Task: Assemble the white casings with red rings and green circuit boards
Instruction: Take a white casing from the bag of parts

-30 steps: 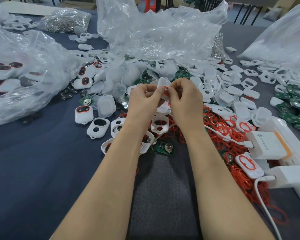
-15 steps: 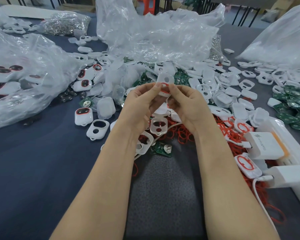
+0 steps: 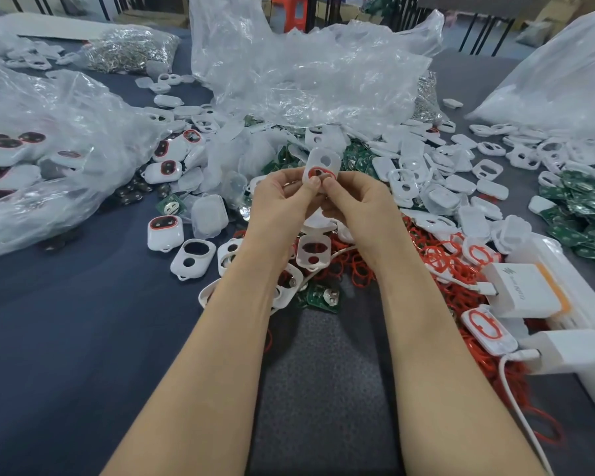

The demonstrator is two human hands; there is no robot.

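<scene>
The white casing (image 3: 323, 162), a smooth plastic shell with rounded corners and a small round hole near its top, is held up over the middle of the table, above the heap of parts. A thin red ring (image 3: 312, 173), rubbery in look, is seated round its larger lower opening. The casing is pinched from both sides: the left hand (image 3: 282, 204) and the right hand (image 3: 357, 204) are curled round it, and the two thumb tips are pressed on the ring side by side. Underneath, tangled red rings (image 3: 457, 286), loose white casings (image 3: 193, 257) and flat green circuit boards (image 3: 584, 214) are scattered on a dark blue cloth table (image 3: 66, 321). Crumpled clear plastic bags (image 3: 306, 73) are piled behind, and a white charger (image 3: 522, 290) lies at the right. Compared with one second ago, the casing is lifted further out of the fingers, so its upper hole is now seen.
</scene>
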